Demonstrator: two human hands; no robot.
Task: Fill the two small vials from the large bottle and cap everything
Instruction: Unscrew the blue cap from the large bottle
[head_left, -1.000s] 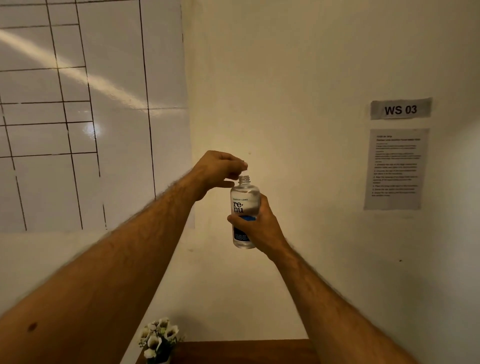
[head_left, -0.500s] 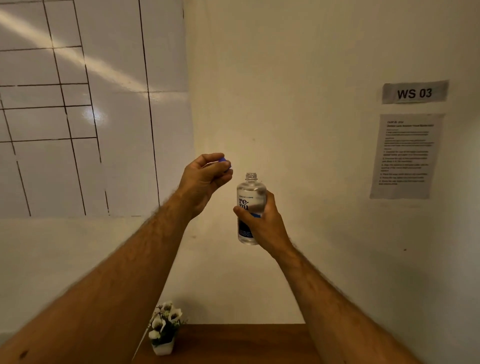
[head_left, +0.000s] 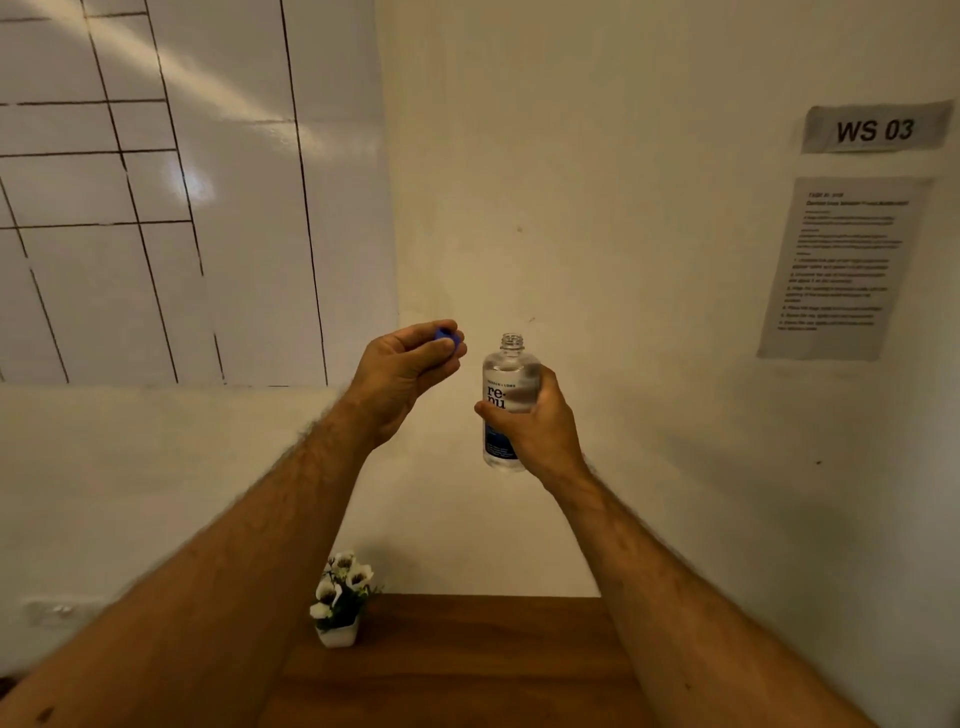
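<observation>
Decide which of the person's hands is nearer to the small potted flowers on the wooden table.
Left. The left hand is up and slightly right of the potted flowers, holding the blue cap; the right hand is further right, gripping the bottle.

I see a wooden table (head_left: 467, 670) at the bottom, with a small white pot of white flowers (head_left: 340, 600) at its back left corner. Whiteboard with black grid lines (head_left: 156, 182) upper left. "WS 03" sign (head_left: 875, 128) above a printed sheet (head_left: 841, 267) on the right wall.
</observation>
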